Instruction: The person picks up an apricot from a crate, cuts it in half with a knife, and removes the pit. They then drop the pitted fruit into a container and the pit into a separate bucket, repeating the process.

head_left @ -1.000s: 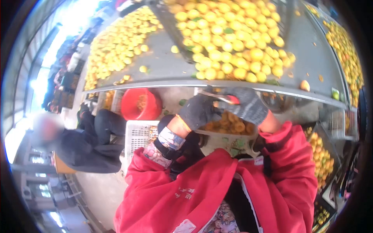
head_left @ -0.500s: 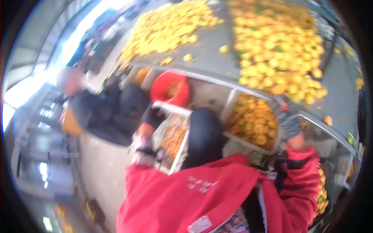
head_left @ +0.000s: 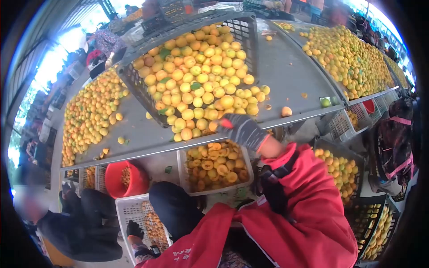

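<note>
My right hand point(head_left: 245, 131), in a grey striped glove, is at the front edge of the grey table point(head_left: 286, 85), against the near side of a heap of yellow apricots point(head_left: 196, 89). Its fingers look closed, and a small red piece point(head_left: 226, 123) shows at them; what it is I cannot make out. The apricots spill from a black crate point(head_left: 243, 33) tipped onto the table. Low on the left, my left hand point(head_left: 134, 229) in a dark glove is over a white basket point(head_left: 127, 206) holding apricot pits point(head_left: 154, 225). Its fingers are too indistinct to read.
Below the table edge stands a white bin point(head_left: 192, 193) of halved apricots. A red bucket point(head_left: 119, 178) is left of it. Crates of apricots point(head_left: 342, 174) stand at my right. A seated person point(head_left: 80, 228) is close on my left. More apricots point(head_left: 85, 116) lie along the table.
The view has swung right and a tipped crate of apricots now shows on the table. My right hand has moved from above the halved-apricot bin's right side to the heap's near edge.
</note>
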Available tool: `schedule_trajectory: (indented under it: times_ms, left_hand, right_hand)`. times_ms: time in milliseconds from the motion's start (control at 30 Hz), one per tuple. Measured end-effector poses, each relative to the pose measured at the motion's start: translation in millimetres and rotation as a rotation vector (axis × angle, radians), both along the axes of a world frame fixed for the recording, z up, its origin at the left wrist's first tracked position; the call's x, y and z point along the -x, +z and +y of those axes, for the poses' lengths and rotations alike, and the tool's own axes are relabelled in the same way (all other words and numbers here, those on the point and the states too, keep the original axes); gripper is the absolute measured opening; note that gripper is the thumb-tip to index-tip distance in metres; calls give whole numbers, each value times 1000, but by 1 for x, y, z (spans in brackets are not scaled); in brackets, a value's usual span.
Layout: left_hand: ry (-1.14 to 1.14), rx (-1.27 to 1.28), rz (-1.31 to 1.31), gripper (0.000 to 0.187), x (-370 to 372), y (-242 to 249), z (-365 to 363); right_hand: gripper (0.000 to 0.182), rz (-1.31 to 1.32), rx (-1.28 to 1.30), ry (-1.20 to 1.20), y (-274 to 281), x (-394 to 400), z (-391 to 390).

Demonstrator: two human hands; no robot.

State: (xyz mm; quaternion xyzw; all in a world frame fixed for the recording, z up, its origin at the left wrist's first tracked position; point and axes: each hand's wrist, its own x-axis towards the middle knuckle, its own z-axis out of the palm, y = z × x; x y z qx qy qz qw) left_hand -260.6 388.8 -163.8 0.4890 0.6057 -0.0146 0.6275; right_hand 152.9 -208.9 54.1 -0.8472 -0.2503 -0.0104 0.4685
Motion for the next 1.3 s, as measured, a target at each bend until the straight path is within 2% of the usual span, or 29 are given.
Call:
schedule_trajectory:
  times_ms: [133, 200, 267, 400, 467, 533, 633, 700, 767, 900, 1033, 1233, 1300]
  left_hand:
    - [-33, -227, -324, 33, -56, 31, -1]
    - [-86, -353, -446, 23, -90, 60, -22]
    - [-152, -512, -526, 26, -134, 104, -58]
    - [-392, -759, -637, 22, -217, 185, -156]
    - [-562, -733, -671, 22, -253, 174, -166]
    - [-953, -1176, -781, 22, -281, 195, -211]
    - [-978, -878, -749, 24, -319, 216, -275]
    - [-1046, -722, -754, 23, -337, 214, -298]
    - [-1089, -689, -758, 22, -349, 219, -323]
    - [-1206, -617, -794, 23, -364, 221, -351]
    - [-1285, -641, -864, 23, -378, 206, -362]
    - [-1329, -568, -858, 22, -381, 197, -355]
    - [-1331, -530, -819, 22, -380, 198, -352]
  right_hand:
    - [27, -391, 284, -207, -51, -58, -84]
    - [26, -213, 126, -386, -57, -63, -125]
    - [24, 96, 42, -568, -59, -68, -154]
    - [22, 131, -298, -672, -35, -64, -157]
    - [22, 115, -381, -704, -15, -65, -136]
    - [20, 91, -496, -634, 0, -67, -117]
    - [14, -25, -642, -557, 25, -62, -84]
    - [17, -85, -615, -634, 21, -72, -80]
    - [25, -69, -510, -721, 7, -90, -85]
    - [42, 18, -90, -895, -82, -138, -117]
    - [48, 31, 184, -898, -106, -146, -113]
    - [58, 137, 385, -908, -132, -166, -122]
    - [58, 271, 310, -908, -134, -171, -120]
